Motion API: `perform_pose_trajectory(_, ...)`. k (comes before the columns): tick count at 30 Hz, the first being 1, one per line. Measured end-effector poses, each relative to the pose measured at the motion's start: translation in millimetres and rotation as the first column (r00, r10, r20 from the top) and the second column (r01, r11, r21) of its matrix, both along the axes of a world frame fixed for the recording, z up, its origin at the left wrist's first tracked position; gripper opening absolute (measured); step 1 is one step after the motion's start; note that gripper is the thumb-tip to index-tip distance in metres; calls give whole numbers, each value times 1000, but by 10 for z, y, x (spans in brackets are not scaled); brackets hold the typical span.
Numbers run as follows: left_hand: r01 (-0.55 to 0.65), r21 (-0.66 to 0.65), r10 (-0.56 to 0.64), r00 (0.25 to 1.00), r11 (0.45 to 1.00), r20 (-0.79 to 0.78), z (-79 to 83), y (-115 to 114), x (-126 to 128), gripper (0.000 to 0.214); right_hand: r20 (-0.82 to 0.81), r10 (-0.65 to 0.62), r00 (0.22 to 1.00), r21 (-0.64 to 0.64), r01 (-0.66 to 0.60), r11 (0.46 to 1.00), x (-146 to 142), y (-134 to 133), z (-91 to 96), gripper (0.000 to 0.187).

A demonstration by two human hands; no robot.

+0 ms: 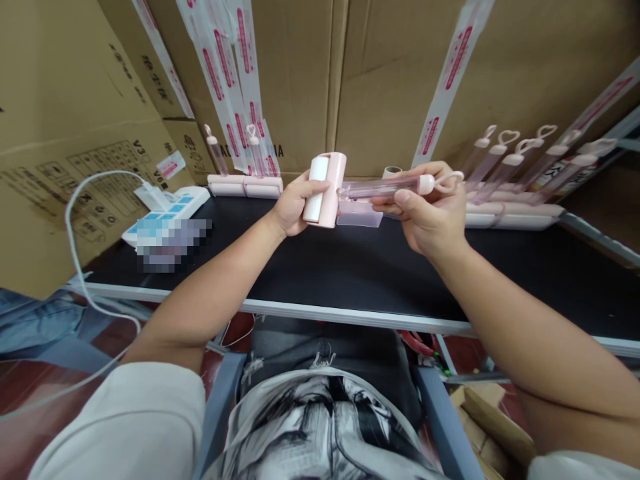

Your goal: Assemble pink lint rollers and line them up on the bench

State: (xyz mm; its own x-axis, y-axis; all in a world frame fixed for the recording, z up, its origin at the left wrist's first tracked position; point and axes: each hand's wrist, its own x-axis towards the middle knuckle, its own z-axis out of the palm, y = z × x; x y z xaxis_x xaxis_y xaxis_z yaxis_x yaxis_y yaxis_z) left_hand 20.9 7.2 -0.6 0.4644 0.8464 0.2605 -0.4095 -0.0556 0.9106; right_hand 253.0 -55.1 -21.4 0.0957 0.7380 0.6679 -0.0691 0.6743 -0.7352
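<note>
I hold a pink lint roller above the black table. My left hand is closed around its roller head, a pink shell with a white roll inside. My right hand is closed on the clear pink handle, which ends in a white cap and a heart-shaped loop. A clear plastic cover piece hangs under the handle between my hands.
Finished lint rollers stand in rows at the table's back: two at the left, several at the right. A white power strip with a cable lies at the left. Cardboard boxes wall in the back and left side.
</note>
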Motion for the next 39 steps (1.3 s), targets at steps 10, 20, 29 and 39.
perform_pose_trajectory(10, -30, -22, 30, 999, 999, -20, -35, 110, -54, 60, 134, 26, 991, 57, -34, 998, 56, -29, -8, 39)
perform_pose_trajectory(20, -119, 89, 131, 981, 989, -141, -37, 176, -113, 74, 504, -340, 794, 229, 257, 939, 196, -27, 75, 31)
perform_pose_trajectory(29, -50, 71, 60, 989, 996, -139, -47, 211, -162, 72, 498, -236, 834, 160, 179, 971, 200, 38, 27, 35)
perform_pose_trajectory(39, 37, 39, -32, 993, 999, -111, -16, 173, -190, 68, 461, -217, 861, 165, 158, 974, 153, 2, 2, 34)
